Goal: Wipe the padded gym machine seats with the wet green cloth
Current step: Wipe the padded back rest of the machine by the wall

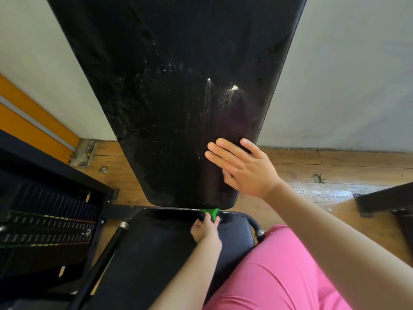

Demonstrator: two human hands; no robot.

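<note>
A tall black padded backrest point(169, 97) fills the centre, streaked with wet marks. Below it lies the black padded seat point(156, 247). My left hand point(206, 229) grips the bunched green cloth point(211, 213) at the far edge of the seat, right in the gap under the backrest; most of the cloth is hidden by my fingers. My right hand point(243, 167) rests flat with fingers spread on the lower right part of the backrest and holds nothing.
A black weight stack point(44, 222) with coloured marks stands at the left. Black handles point(107, 249) with chrome ends flank the seat. A wooden floor point(335, 173), white wall and a black frame foot point(375, 198) lie right. My pink-clad leg point(279, 274) is beside the seat.
</note>
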